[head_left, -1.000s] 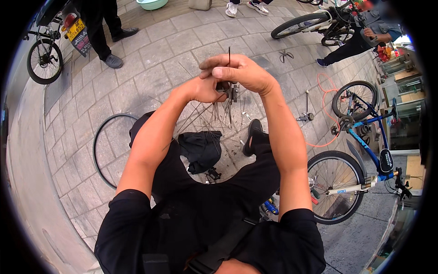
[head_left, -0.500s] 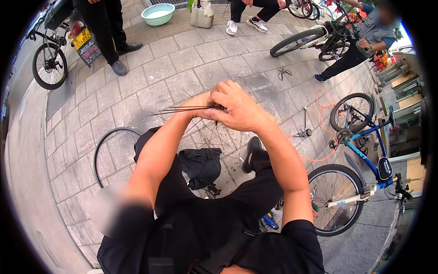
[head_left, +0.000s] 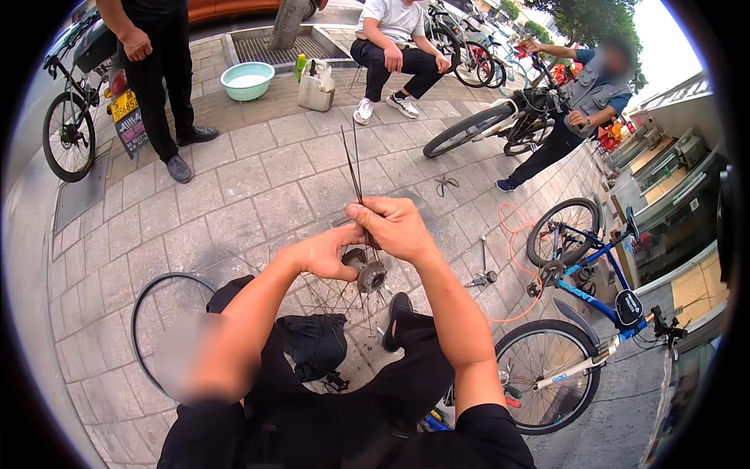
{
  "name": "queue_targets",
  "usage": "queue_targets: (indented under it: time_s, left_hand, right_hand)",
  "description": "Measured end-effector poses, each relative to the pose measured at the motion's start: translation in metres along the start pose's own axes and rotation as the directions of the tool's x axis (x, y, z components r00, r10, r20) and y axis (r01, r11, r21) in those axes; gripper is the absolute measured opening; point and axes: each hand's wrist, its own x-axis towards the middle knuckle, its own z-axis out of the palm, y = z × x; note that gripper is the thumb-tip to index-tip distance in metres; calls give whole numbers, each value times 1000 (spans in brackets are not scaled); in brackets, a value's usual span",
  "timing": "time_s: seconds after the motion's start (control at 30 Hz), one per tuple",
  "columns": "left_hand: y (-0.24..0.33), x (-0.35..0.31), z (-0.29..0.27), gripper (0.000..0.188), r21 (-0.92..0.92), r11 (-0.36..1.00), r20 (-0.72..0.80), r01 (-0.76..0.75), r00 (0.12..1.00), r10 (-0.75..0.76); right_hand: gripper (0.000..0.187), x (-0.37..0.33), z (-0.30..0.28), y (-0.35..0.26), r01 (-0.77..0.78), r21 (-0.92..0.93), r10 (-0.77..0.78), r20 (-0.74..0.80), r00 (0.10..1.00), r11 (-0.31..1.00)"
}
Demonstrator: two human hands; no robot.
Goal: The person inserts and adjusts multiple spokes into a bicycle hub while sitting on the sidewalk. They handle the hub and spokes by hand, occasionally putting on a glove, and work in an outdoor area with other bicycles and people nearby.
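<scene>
The right hand (head_left: 388, 225), closed in a pinch, holds thin spokes (head_left: 357, 176) upright; half a second ago they pointed leftward. The left hand (head_left: 322, 254), half-curled, holds the wheel hub (head_left: 372, 278), now plainly visible below the right hand, with laced spokes (head_left: 334, 300) splaying beneath. Beyond, a seated person (head_left: 396, 56) now shows up to the shoulders.

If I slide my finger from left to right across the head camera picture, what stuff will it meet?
Black hoop → pale green basin → the person's left hand → their right hand → dark scissor-shaped tool → blue bicycle.
</scene>
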Motion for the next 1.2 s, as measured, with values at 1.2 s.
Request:
queue_targets:
  time_s: [1.2]
  left_hand:
    - [-85, 38, 3, 23, -611, 788, -309, 77, 893, -327]
  right_hand:
    - [31, 34, -13, 62, 299, -419, -445, -311, 840, 858]
